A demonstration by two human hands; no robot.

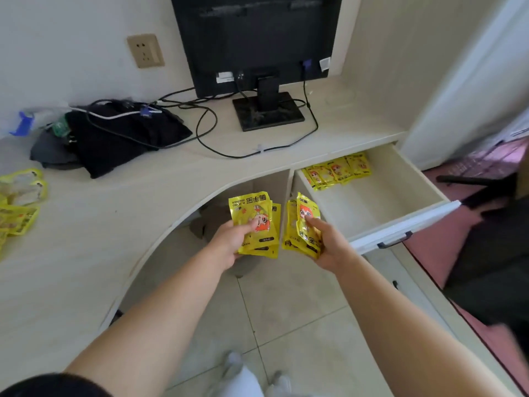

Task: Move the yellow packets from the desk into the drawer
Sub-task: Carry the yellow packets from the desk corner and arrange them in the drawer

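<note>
My left hand [229, 239] grips a small stack of yellow packets [253, 213] with a cartoon face, held over the floor in the desk's knee gap. My right hand [329, 245] grips a second bunch of yellow packets [300, 224], just left of the open drawer [400, 222]. Several yellow packets [337, 171] lie in a row at the drawer's back. More yellow packets [20, 202] lie in a heap on the desk [100, 239] at the far left edge of view.
A black monitor [254, 41] on its stand sits at the back of the desk, with cables looping across the top. Dark clothing [114, 138] lies at the back left. A black chair [492, 247] stands right of the drawer. Tiled floor lies below.
</note>
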